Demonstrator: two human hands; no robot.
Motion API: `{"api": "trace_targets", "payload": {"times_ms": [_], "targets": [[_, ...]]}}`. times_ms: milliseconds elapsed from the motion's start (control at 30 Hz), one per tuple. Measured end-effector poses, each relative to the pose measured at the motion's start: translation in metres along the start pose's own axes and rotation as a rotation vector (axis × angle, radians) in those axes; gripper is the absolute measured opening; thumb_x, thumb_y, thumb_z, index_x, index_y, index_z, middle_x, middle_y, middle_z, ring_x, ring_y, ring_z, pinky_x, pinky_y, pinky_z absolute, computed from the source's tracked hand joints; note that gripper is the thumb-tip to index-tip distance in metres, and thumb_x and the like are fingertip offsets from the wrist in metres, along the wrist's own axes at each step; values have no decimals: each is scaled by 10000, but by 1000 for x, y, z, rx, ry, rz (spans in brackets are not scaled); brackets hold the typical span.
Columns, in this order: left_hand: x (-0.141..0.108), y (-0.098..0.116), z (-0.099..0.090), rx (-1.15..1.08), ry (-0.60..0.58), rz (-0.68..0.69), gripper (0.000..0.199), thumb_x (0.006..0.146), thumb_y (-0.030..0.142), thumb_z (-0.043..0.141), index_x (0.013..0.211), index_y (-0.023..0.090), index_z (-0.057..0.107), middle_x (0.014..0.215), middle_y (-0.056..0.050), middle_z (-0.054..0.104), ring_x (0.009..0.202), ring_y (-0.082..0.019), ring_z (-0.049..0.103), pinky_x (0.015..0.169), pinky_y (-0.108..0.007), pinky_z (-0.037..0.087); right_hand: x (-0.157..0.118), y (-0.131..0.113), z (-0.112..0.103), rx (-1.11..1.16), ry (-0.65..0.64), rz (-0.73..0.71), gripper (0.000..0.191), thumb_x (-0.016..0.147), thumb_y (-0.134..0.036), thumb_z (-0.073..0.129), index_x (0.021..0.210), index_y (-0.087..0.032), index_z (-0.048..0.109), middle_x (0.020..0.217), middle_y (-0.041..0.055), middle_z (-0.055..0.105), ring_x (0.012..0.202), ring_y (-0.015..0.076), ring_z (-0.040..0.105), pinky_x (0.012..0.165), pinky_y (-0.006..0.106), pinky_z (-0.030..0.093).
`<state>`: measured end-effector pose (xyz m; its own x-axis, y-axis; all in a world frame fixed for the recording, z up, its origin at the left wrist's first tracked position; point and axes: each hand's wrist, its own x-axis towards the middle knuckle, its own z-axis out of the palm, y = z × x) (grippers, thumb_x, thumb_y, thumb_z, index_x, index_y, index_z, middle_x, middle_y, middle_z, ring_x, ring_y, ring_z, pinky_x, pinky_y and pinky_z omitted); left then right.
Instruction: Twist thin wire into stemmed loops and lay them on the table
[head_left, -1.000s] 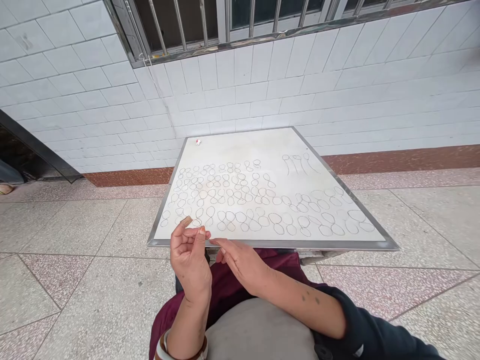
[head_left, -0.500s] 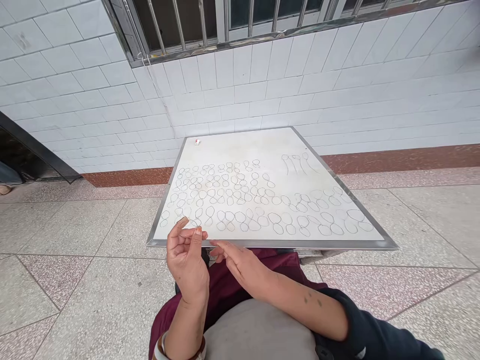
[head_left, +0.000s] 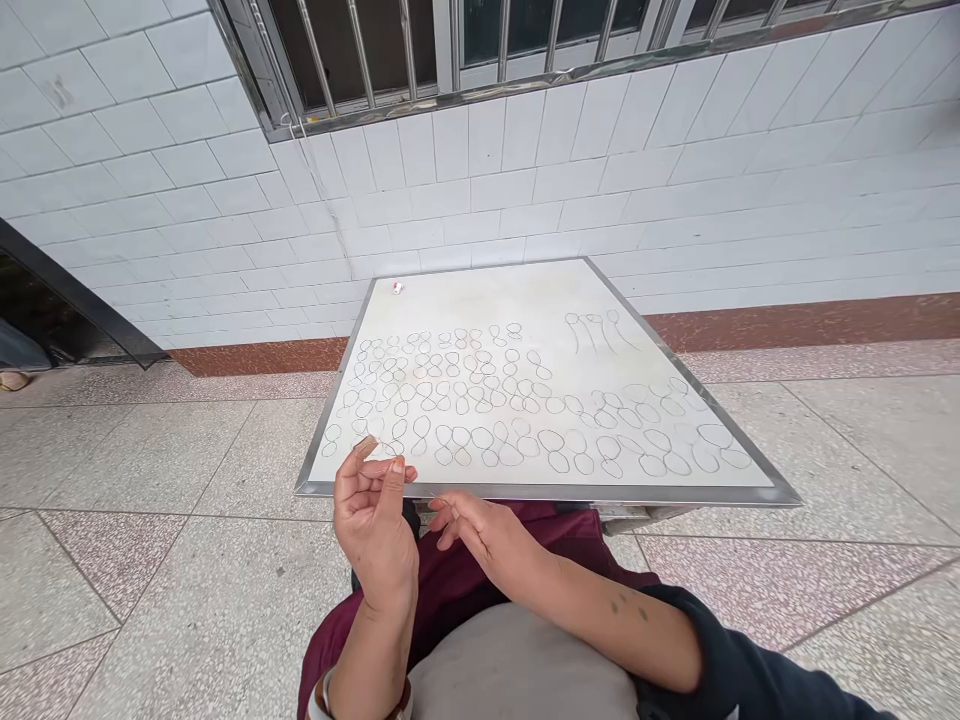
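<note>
My left hand (head_left: 379,515) is raised palm up over the near left edge of the board (head_left: 480,300). Its thumb presses on the fingers; anything in this pinch is too thin to make out. A brownish wrap (head_left: 366,447) covers the tip of its index finger. Just to the right, my right hand (head_left: 476,530) is bent toward the left one, its fingers drawn together at the board's near rim. What it pinches, if anything, does not show. Many thin dark loops (head_left: 551,440), several joined like figure eights, spread in rows over the white board.
Three loops with long tails (head_left: 592,330) lie apart at the board's far right. A small red and white object (head_left: 397,288) sits at the far left corner. Behind rises a white tiled wall (head_left: 510,190) with a barred window (head_left: 465,50). Speckled floor (head_left: 247,570) surrounds the board.
My right hand has drawn slightly back to the right and down from the left hand, its fingers curling more. My left hand stays nearly still. The view has shifted slightly.
</note>
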<state>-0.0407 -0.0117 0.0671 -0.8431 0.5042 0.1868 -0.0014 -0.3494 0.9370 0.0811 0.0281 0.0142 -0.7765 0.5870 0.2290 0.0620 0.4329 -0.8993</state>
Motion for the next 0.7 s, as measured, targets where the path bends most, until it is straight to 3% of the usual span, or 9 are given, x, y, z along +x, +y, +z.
{"api": "trace_targets", "payload": {"times_ms": [233, 400, 567, 700], "targets": [[-1, -3, -5, -31, -28, -41, 393, 753, 189, 735, 1133, 228, 638, 710, 58, 599, 655, -95, 614, 790, -268, 500, -11, 4, -8, -95, -51, -53, 298, 971, -130, 293, 1196, -181, 482, 965, 65, 701, 801, 141, 685, 780, 326, 557], [-11, -7, -2, -14, -74, -92, 490, 764, 220, 738, 1225, 244, 575, 747, 48, 634, 728, -113, 636, 845, -291, 493, -8, -15, -25, -491, 175, -102, 319, 942, -150, 397, 1244, -184, 495, 1109, 117, 672, 1017, 243, 633, 882, 454, 523], [-20, -8, 3, -74, -150, -186, 509, 773, 230, 733, 1243, 238, 541, 738, 47, 633, 759, -121, 646, 849, -299, 504, 12, -22, -21, -544, 279, -98, 206, 921, -267, 557, 1119, -211, 547, 881, 48, 705, 768, 188, 667, 622, 294, 525], [-19, -10, 1, -83, -210, -224, 516, 783, 234, 724, 1260, 237, 528, 740, 43, 628, 707, -107, 622, 793, -279, 517, 16, -13, -15, -527, 294, -95, 128, 947, -209, 496, 1058, -210, 561, 805, 17, 701, 716, 162, 657, 583, 254, 473]]}}
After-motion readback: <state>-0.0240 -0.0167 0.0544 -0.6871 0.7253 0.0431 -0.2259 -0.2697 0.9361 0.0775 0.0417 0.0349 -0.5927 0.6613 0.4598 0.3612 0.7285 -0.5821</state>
